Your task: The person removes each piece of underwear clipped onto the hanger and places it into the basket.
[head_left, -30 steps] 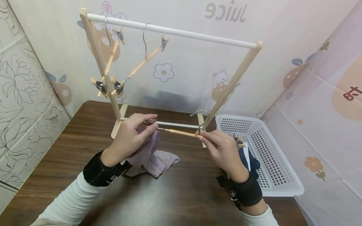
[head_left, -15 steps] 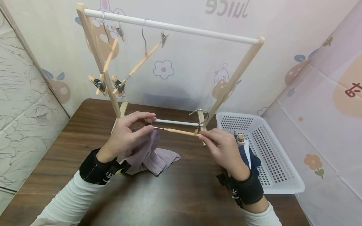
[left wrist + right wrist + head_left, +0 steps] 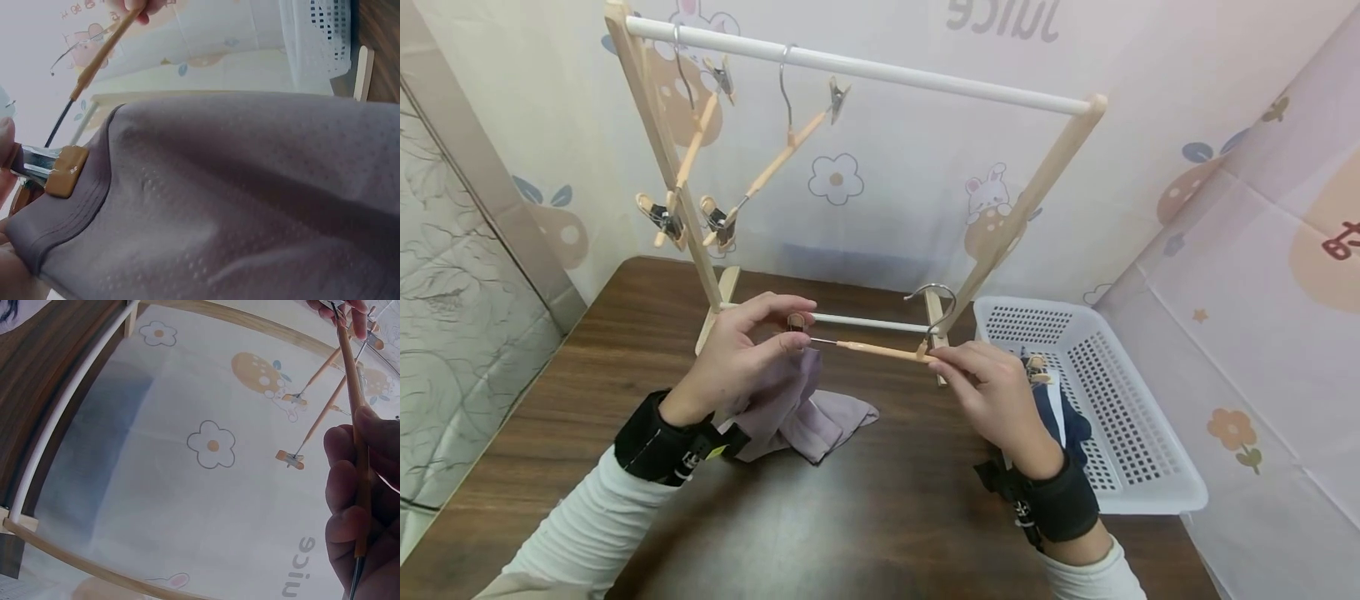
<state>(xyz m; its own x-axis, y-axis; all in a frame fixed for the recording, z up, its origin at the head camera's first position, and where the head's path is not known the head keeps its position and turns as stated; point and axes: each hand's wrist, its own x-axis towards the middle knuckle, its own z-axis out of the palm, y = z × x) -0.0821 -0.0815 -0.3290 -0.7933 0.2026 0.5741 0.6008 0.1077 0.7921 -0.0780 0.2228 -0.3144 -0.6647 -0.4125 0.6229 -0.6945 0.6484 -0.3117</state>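
Note:
My left hand (image 3: pixel 741 350) pinches the end clip (image 3: pixel 65 172) of a clip hanger (image 3: pixel 880 350) between thumb and fingers. The clip's tan pad lies over the waistband of a mauve-grey garment (image 3: pixel 206 194), which hangs below and spreads onto the table in the head view. My right hand (image 3: pixel 988 392) grips the hanger's light wood-coloured bar (image 3: pixel 356 406) beside its metal hook (image 3: pixel 943 304). In the right wrist view, curled fingers and a thumb wrap that bar. The hanger's right-hand end is hidden behind the right hand in the head view.
A wooden rack with a white top rail (image 3: pixel 865 67) stands behind my hands. Two clip hangers (image 3: pixel 786 154) hang at its left. To the right, a white perforated basket (image 3: pixel 1120 417) holds a navy garment (image 3: pixel 1063 417) and a clip. The table (image 3: pixel 850 542) is dark wood.
My left hand has drawn slightly left, still at the clip. The right hand keeps its grip on the bar. The head view has shifted a little.

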